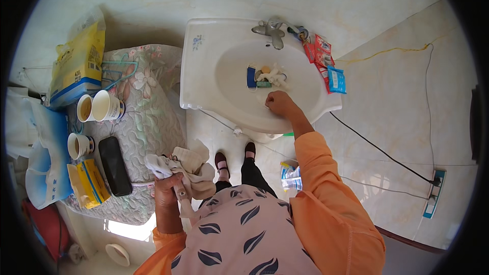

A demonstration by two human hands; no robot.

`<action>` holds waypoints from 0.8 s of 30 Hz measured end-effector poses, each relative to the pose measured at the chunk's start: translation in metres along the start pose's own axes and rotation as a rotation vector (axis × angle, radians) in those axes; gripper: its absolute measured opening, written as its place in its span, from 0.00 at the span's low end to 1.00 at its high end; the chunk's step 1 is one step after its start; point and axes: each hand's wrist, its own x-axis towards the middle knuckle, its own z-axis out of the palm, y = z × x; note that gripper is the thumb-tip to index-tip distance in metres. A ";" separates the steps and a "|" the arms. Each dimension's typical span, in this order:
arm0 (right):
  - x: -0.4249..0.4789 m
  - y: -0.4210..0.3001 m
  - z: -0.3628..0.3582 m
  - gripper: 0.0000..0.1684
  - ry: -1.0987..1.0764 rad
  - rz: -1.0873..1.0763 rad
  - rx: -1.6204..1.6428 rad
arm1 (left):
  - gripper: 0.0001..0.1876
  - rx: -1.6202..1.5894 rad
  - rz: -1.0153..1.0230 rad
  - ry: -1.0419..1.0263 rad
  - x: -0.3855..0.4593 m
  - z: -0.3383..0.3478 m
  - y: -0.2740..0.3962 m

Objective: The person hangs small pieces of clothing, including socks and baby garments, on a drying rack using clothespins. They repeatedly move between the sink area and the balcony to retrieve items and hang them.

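Note:
A bundle of whitish cloth items [195, 172] is gripped in my left hand [168, 185], in front of my torso beside the quilted cover. My right hand [280, 103] is over the near side of the white washbasin [202, 72], fingers curled; a small pale bit shows at the fingertips, and whether it is held I cannot tell. Just beyond it in the bowl lie a blue packet-like item [251, 77], a green bar-shaped item [264, 84], a round orange-tan item [265, 69] and crumpled white material [276, 75]. The metal faucet [273, 32] stands at the basin's back.
Red packets [324, 51] and a blue packet [336, 80] sit on the basin's right rim. On the quilted cover [153, 130] at left are paper cups [106, 105], a black phone [115, 166], a yellow pack [93, 183] and hangers [130, 69]. Cords run to a power strip [434, 194].

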 end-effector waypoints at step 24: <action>0.068 0.024 -0.039 0.43 0.300 -0.256 -0.556 | 0.31 -0.025 0.119 0.242 -0.031 0.005 -0.004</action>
